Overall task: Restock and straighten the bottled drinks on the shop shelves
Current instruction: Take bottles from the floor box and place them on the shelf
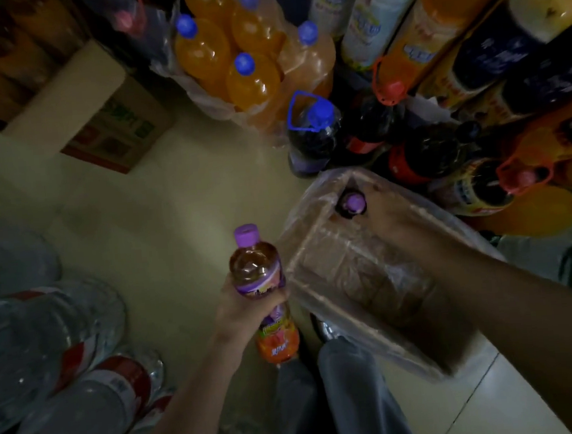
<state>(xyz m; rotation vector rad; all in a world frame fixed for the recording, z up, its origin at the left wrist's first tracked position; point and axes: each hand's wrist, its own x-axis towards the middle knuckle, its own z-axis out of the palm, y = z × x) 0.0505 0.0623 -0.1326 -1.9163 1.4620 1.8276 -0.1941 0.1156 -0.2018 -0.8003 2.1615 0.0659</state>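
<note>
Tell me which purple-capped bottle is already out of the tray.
The purple-capped bottle gripped in the left hand, held over the floor. The other purple-capped bottle still stands in the far corner of the plastic-wrapped tray, by the right hand.

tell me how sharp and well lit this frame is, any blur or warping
Head view: dim overall; the purple-capped bottle in the left hand is sharpest; the right hand is motion-smeared; the orange bottles show glare spots; wide-angle warping tilts the shelf bottles inward.
</note>
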